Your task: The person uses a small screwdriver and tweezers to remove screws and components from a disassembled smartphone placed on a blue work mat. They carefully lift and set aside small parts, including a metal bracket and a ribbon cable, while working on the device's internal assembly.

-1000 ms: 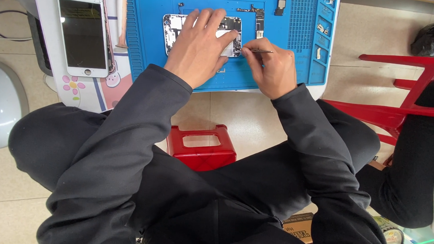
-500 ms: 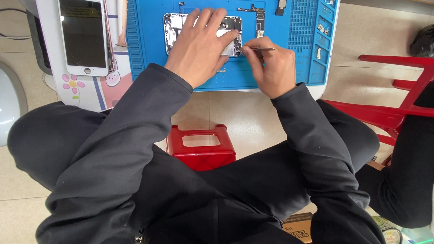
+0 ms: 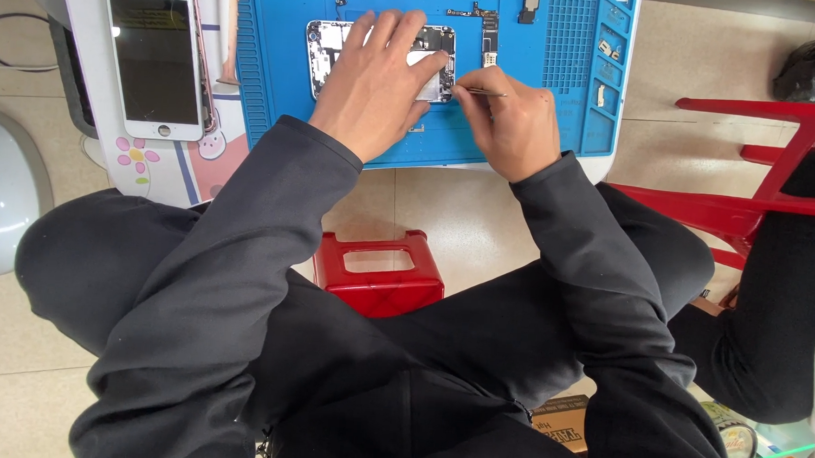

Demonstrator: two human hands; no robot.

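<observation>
Work in hand: a phone with its front taken off, the opened phone body [image 3: 379,56], lies on the blue mat [image 3: 276,83] at about 12 o'clock from the person.

Left hand [image 3: 378,83]: laid flat over the opened phone body, fingers spread and pressing down on it; it steadies the phone and clasps nothing.

Right hand [image 3: 515,123]: at 3 o'clock of the left hand, fingers pinched shut on thin metal tweezers [image 3: 480,92], whose tip points at the right edge of the phone body.

Screen panel [image 3: 154,53]: a white-framed phone front, dark glass up, resting on the white board at 9 o'clock of the mat, well apart from the body.

Removed parts: a long dark circuit strip [image 3: 486,29] lies on the mat at 12 o'clock of the right hand; a small dark module [image 3: 529,3] sits at the mat's far edge; tiny pieces rest in the mat's side pockets [image 3: 605,63] at 3 o'clock.

Done, as judged: the screen is off and several inner parts are already out of the shell.

Left, as judged: parts remain inside the shell under the left hand; whether the tweezers grip a piece cannot be told, since the tip is too small to read.

Surroundings: a red stool [image 3: 377,274] stands between the person's knees at 6 o'clock; a red chair [image 3: 754,173] and another person's dark clothing lie at 3 o'clock.
</observation>
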